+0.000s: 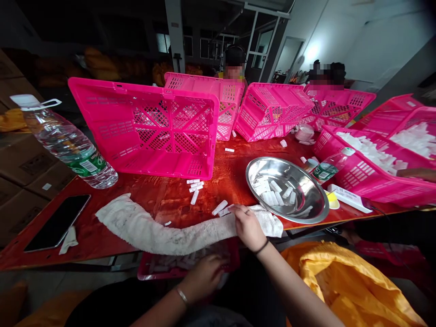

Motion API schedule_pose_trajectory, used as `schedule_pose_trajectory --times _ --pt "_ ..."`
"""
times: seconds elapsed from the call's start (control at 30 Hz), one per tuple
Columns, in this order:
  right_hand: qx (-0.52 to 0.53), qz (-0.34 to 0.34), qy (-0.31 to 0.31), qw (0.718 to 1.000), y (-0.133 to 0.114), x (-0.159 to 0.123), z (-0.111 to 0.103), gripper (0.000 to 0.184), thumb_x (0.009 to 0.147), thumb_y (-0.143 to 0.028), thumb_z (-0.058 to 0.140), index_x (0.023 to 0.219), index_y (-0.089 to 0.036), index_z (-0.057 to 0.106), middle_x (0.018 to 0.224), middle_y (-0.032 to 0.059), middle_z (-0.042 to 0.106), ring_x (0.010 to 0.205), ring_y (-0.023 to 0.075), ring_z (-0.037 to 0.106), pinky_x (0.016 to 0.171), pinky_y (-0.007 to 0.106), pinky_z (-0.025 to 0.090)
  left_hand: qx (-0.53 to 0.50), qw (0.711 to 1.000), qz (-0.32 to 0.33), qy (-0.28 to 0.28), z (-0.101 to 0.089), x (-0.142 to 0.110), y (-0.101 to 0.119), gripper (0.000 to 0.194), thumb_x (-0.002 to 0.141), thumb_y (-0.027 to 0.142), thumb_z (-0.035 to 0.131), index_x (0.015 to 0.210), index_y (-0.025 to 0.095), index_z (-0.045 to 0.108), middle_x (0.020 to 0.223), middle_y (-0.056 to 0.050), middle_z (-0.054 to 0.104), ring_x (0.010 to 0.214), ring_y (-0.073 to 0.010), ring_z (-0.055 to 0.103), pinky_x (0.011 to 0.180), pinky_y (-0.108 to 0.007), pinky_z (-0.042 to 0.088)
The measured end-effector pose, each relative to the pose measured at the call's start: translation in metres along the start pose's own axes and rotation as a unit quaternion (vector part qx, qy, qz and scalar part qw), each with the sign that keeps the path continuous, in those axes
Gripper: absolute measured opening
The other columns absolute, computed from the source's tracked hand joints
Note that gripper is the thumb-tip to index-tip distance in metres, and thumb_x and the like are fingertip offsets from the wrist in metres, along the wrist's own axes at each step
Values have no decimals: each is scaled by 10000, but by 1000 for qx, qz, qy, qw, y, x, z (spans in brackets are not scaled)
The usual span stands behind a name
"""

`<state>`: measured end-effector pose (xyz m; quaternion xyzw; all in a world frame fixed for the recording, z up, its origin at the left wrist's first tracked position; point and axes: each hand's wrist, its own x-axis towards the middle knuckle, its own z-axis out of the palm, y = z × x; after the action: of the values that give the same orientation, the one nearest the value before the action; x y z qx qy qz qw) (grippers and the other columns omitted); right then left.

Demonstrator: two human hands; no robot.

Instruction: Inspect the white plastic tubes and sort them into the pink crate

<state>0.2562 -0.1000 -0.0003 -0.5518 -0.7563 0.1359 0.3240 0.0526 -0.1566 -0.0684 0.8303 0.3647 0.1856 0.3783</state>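
Evidently the right hand (248,225) rested on the right end of the white towel (160,231), its fingers curled loosely downward with the tips against a small white tube (220,207) at the towel's far edge; whether it truly pinched that tube I could not tell. The towel lay stretched along the near edge of the red table (231,175), probably as a soft pad for the pieces. The left hand (204,274) hung lower, below the table edge, over a shallow pink tray (150,270) of white pieces; its fingers bent inward, but any hold was hidden. A steel bowl (286,188) with more tubes sat just right of the right hand, within easy reach. A few tubes (195,186) lay loose before the tipped pink crate (146,129). A water bottle (66,143) and phone (57,221) sat far left, out of the way.
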Motion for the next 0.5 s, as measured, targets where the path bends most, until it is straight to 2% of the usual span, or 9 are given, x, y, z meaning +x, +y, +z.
schedule_pose_trajectory --times 0.07,0.13,0.17,0.23,0.33,0.37,0.43,0.5 --pt "-54 -29 -94 994 6 28 5 477 797 -36 380 1187 -215 588 1267 93 563 1126 234 499 980 415 376 -38 999 30 -6 -11 7 29 283 858 231 488 1081 261 658 974 -49 692 905 -190 644 832 -295 524" --pt "-73 -43 -167 982 11 50 13 476 763 -47 441 1169 -236 602 1242 80 586 1079 244 518 958 415 379 -103 993 16 54 -23 12 46 261 882 267 472 1052 221 665 927 -69 682 861 -184 637 802 -303 524" --pt "-72 -45 -181 980 13 59 16 454 744 -54 470 1140 -222 617 1179 91 618 1040 247 533 939 408 389 -143 984 -10 105 -29 14 49 261 885 287 476 1054 203 656 930 -79 671 855 -185 632 799 -314 524" --pt "-63 -46 -178 981 12 72 24 403 723 -63 505 1093 -165 625 1037 125 657 990 256 549 914 399 401 -220 948 -77 217 -41 17 46 290 880 329 497 1107 185 608 968 -87 645 853 -181 626 811 -337 526" --pt "-36 -40 -146 988 -6 77 36 335 807 -147 493 1136 -116 549 1004 150 639 984 253 554 902 395 408 -302 883 -130 336 -56 19 29 498 845 371 561 1296 207 428 1236 -128 521 1053 -208 576 908 -390 496" --pt "-26 -40 -135 990 -16 75 40 326 858 -192 458 1173 -122 499 1023 140 628 970 229 562 889 373 420 -317 874 -125 345 -60 19 24 605 824 379 595 1355 232 345 1351 -140 426 1162 -228 517 946 -405 475" --pt "45 -45 -110 992 -40 67 48 297 941 -265 345 1210 -152 396 992 90 613 867 161 587 809 305 459 -345 880 -95 312 -70 17 18 781 800 391 634 1429 279 185 1493 -138 235 1315 -263 367 1005 -429 430" --pt "173 -52 -65 981 -64 58 57 245 973 -303 267 1156 -182 375 891 34 586 744 118 576 717 259 468 -359 894 -61 261 -78 14 17 833 806 406 633 1452 269 125 1523 -134 189 1364 -268 288 1060 -437 373"
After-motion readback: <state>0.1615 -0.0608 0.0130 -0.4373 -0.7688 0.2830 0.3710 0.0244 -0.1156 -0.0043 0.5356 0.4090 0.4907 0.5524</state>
